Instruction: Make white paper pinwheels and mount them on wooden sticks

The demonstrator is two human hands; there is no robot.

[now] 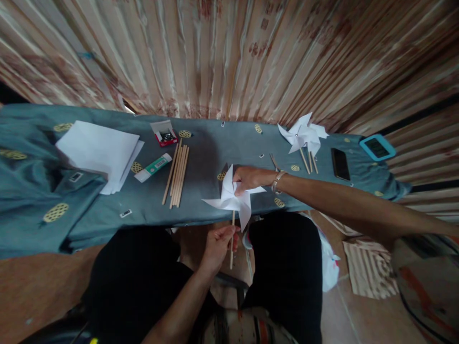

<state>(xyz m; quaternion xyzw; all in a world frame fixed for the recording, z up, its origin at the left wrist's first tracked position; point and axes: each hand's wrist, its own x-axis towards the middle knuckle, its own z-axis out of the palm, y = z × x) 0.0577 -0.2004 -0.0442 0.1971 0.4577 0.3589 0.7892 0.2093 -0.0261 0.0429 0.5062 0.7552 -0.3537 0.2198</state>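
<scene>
A white paper pinwheel (226, 197) on a thin wooden stick (231, 258) is at the front edge of the cloth-covered table. Below that edge, my left hand (217, 244) is closed around the stick. My right hand (249, 178) comes in from the right, its fingers closed at the pinwheel's middle; the fingertips are partly hidden by the paper. Left of the pinwheel lies a row of loose wooden sticks (179, 174). Scissors (274, 162) lie just behind my right wrist, partly covered by it.
Several finished pinwheels (301, 134) lie at the back right, near a phone (340, 164) and a blue-framed device (377, 147). To the left are white paper sheets (98, 150), a green-and-white box (153, 167) and an open red box (165, 136) of small dark pieces.
</scene>
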